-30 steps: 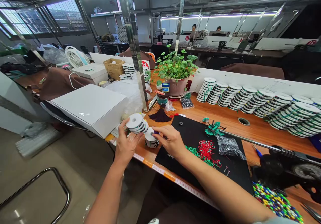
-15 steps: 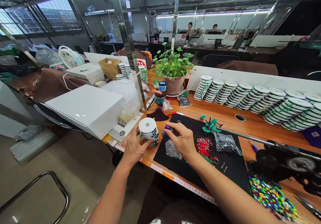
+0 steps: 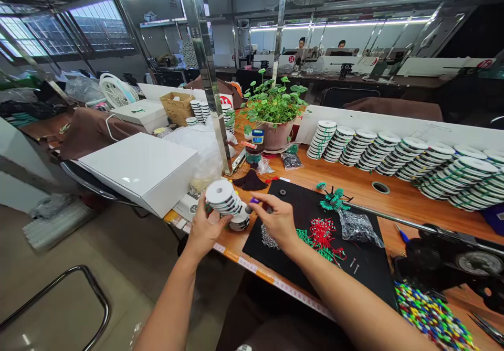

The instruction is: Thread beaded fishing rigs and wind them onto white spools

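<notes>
Gripping a stack of white spools point(image 3: 221, 198) in the left hand point(image 3: 207, 226), fingers closed around it, just off the corner of the black mat point(image 3: 354, 272). Right hand point(image 3: 273, 221) sits over that corner, fingers pinching a small purple item point(image 3: 255, 200). Second spool stack point(image 3: 240, 221) stands on the bench point(image 3: 397, 209) beside the mat. Spool handling in hand; next move needs a steady left grip.

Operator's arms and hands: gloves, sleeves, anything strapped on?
Both are bare: the left hand and right hand wear no gloves, and neither wrist shows a watch, strap or cable. The left forearm and right forearm are uncovered down to the frame edge, with no sleeve in view.
</notes>
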A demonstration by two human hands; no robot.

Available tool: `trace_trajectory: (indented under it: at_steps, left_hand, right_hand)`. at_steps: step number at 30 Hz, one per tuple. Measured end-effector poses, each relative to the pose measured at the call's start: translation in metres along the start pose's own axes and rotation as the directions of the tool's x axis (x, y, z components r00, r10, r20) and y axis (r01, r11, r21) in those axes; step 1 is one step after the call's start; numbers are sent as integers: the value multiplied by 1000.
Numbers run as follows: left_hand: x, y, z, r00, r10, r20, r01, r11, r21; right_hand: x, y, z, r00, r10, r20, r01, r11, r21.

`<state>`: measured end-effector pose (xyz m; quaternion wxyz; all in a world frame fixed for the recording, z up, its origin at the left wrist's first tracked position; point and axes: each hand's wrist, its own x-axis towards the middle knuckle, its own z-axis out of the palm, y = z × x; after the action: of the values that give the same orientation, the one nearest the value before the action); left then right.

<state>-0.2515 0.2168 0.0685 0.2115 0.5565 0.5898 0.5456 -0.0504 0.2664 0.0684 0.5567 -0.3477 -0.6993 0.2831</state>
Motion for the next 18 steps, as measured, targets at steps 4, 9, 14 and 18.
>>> trace_trajectory:
  at_steps: [4,9,14,18]
  left_hand:
    - [-6,5,9,990,-9,142,2,999,47]
    - [-3,2,8,977,-46,207,22,993,119]
    - [-2,-10,11,978,-21,207,-26,975,221]
    - [1,-14,5,993,-51,104,31,983,179]
  right_hand:
    - [2,0,-19,992,90,-91,-90,996,5]
    - [-2,0,-25,999,26,-43,-30,995,-97]
    - [-8,1,-21,996,-87,26,90,986,-138]
    - [-12,6,-6,979,-188,85,197,973,-123]
